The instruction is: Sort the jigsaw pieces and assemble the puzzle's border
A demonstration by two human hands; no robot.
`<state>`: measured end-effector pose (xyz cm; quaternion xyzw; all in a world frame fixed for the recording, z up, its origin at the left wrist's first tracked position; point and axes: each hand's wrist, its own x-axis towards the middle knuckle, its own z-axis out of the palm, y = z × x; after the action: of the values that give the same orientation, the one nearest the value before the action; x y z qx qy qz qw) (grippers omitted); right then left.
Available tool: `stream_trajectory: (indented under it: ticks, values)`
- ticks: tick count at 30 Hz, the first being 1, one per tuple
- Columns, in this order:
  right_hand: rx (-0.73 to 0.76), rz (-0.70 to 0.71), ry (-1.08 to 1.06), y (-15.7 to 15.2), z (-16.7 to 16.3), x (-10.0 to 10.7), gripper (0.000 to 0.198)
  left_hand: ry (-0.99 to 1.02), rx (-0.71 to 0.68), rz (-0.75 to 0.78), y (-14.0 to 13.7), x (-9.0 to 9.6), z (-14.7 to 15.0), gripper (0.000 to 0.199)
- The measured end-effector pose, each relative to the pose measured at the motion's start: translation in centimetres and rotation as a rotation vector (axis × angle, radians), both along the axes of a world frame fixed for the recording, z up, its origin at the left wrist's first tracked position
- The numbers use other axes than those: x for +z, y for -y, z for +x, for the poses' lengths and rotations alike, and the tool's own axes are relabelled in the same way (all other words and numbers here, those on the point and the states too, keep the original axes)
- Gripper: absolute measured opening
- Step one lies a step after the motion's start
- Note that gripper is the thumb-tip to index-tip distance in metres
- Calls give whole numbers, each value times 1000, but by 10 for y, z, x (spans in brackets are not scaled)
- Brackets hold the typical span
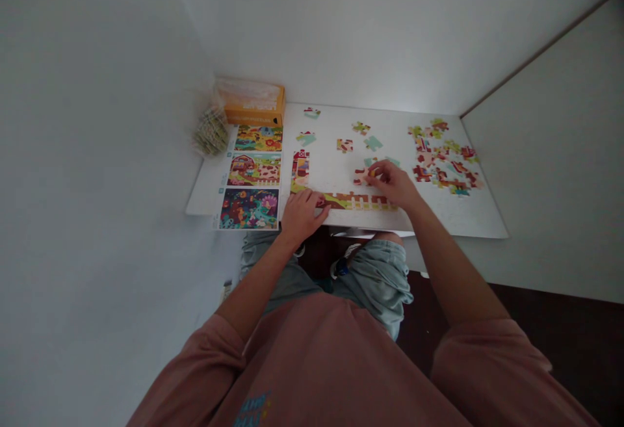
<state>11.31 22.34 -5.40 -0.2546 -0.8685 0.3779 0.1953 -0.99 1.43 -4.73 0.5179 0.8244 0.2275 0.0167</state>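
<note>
My right hand (394,183) pinches the edge of a brown-and-pink jigsaw puzzle piece (360,176) low over the table. Beneath it runs a joined strip of puzzle pieces (363,202) with a white fence, along the table's near edge. A joined upright column of pieces with a red barn (301,166) rises at the left end of that strip. My left hand (305,214) lies over the corner where the two meet, fingers stretched out on the pieces. Pale green pieces (373,143) and a brown-spotted piece (344,145) lie loose beyond my hands.
A heap of loose puzzle pieces (446,164) covers the right part of the white table (468,216). On the left lies a sheet with three pictures (254,170). Behind it stand an orange box (256,115) and a clear bag of pieces (211,132). Walls border the table.
</note>
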Motion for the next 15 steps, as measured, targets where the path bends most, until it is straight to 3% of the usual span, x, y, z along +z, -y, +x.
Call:
stream_trajectory:
  ticks: [6, 9, 15]
  values:
    - [-203, -131, -196, -18, 43, -14, 25, 15, 0, -10, -1, 3, 2, 20]
    - [-247, -127, -224, -21, 61, -20, 22, -1, 6, -19, -2, 2, 5, 20]
    - [-304, -145, -233, -24, 69, -25, 19, -49, 6, -16, -8, 0, 10, 22]
